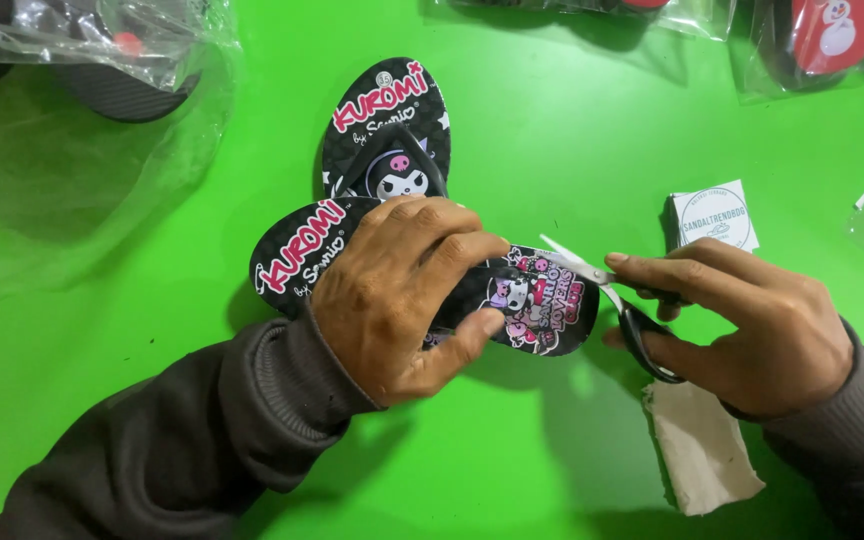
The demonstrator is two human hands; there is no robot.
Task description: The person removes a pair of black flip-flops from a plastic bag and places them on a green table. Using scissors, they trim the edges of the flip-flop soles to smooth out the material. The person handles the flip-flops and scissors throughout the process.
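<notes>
Item 1: pair of black flip-flops [372, 215], flat foam soles w/ pink and white cartoon print, lying overlapped at centre of green bench [552, 130]. Near sandal [532, 300] is lying crosswise under left hand [402, 300]; far sandal [389, 125] is pointing away, strap up.

Item 2: left hand grip is pressing palm-down, fingers curled over near sandal, thumb along its front edge, pinning it flat.

Item 3: right hand [752, 330] grip is closing round black handles of scissors [602, 290]; steel blades are pointing left, tips touching the sandal's toe-end edge. Blades look barely parted; exact gap hard to tell.

Handling note: best kept pinned firm, blade tips low and clear of left fingertips, short snips only; foam is soft, likely to nick easily.

Item 4: white square label cards [717, 215] beyond right hand. Item 5: pale rough-edged slab [702, 450], chalky look, below right wrist. Item 6: clear crinkled plastic bags [92, 50] w/ more sandals along far edge.
</notes>
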